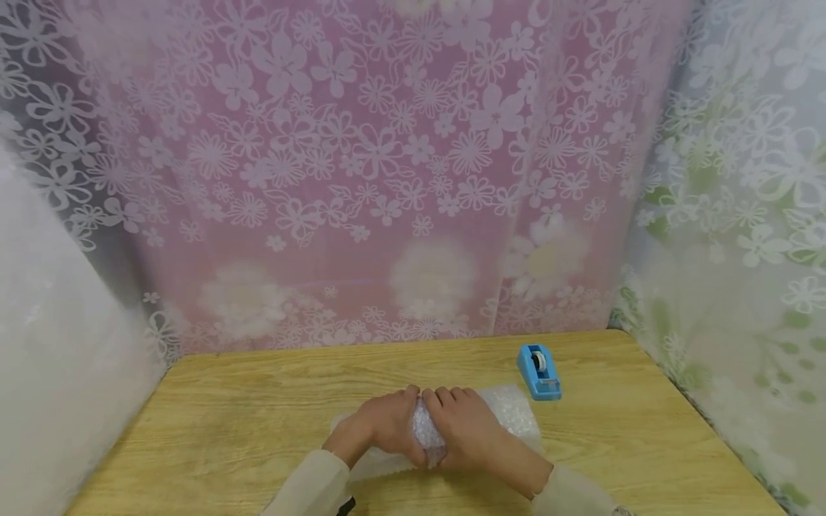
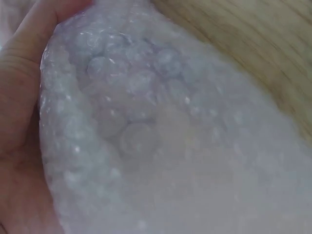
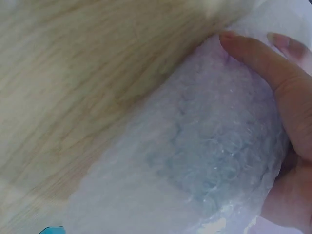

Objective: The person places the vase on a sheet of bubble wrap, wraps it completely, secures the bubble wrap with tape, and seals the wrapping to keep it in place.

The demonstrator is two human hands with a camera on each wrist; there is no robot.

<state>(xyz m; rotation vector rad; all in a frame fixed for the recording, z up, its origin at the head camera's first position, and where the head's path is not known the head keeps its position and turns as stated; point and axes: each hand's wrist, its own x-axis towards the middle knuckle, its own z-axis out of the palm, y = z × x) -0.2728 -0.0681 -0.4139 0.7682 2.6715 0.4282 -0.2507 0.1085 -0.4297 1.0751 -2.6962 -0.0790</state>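
Both hands are around a bundle of clear bubble wrap [image 1: 426, 424] near the front middle of the table. My left hand [image 1: 390, 424] grips its left side, with the thumb toward me. On the other side my right hand [image 1: 467, 428] holds the bundle, fingers over the top. Loose bubble wrap [image 1: 516, 412] sticks out past both hands. In the left wrist view the bubble wrap [image 2: 141, 107] bulges over something rounded; what lies inside is hidden. The right wrist view shows the thumb pressed on the wrap [image 3: 209, 146].
A blue tape dispenser [image 1: 540, 373] with a roll of tape stands to the right, beyond the wrap. The wooden table [image 1: 245, 401] meets a pink flowered curtain [image 1: 361, 179] at the back. A white sheet hangs on the left, a green-and-white flowered one [image 1: 729, 287] on the right.
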